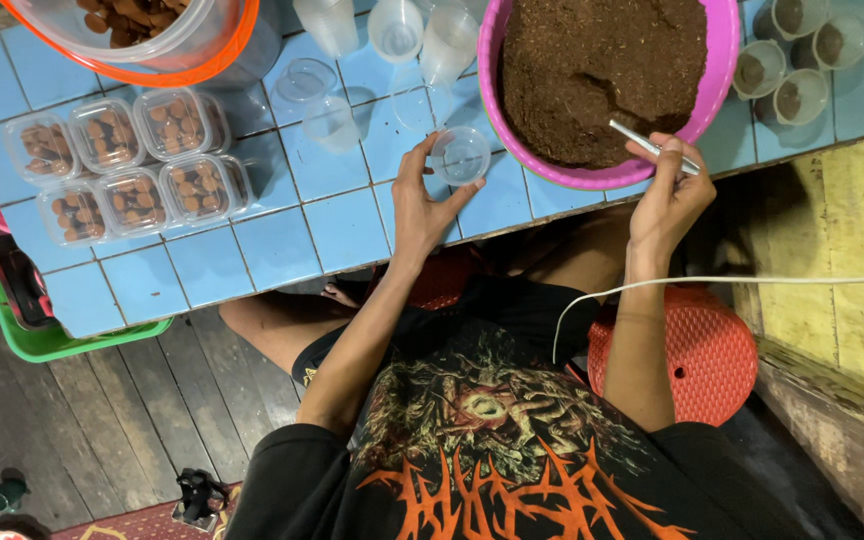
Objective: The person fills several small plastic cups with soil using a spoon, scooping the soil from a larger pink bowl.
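My left hand point(420, 198) grips a small clear plastic cup point(460, 156) that stands empty on the blue tiled table point(282, 245). My right hand point(670, 190) holds a slim metal spoon point(647, 143) whose tip reaches into the brown powder inside a pink basin point(722, 60). The basin sits at the table's far side, just right of the cup.
Several lidded clear boxes of brown pieces point(127, 165) lie at the left. An orange-rimmed tub point(137, 35) stands beyond them. Empty cups point(392, 30) cluster near the basin; filled cups point(792, 55) sit at right. A green crate point(22, 330) and red stool point(697, 350) are below.
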